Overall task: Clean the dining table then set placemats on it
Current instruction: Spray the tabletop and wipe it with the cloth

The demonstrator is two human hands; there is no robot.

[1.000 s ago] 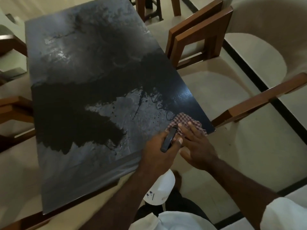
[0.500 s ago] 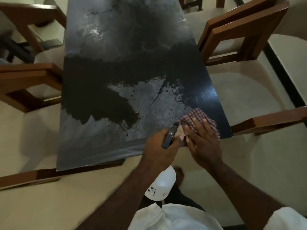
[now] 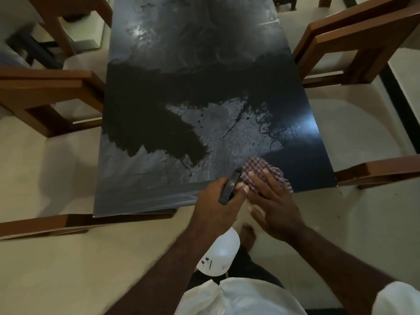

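Note:
The dark glossy dining table [image 3: 172, 92] fills the upper middle, streaked with wet and dry patches. A checked cloth [image 3: 259, 169] lies on its near right corner. My right hand [image 3: 276, 201] rests flat on the cloth, fingers spread over it. My left hand [image 3: 218, 201] is closed around the black trigger head of a white spray bottle [image 3: 220, 255], which hangs below the hand in front of the table's near edge. No placemats are in view.
Wooden chairs with cream seats surround the table: one at the left [image 3: 45, 92], one at the far right [image 3: 354, 42], one at the near right [image 3: 381, 171], and a wooden rail at the near left [image 3: 45, 223].
The view has swung so the table sits more central. My right hand and the cloth have stayed at the near right corner; my left hand keeps its grip on the bottle.

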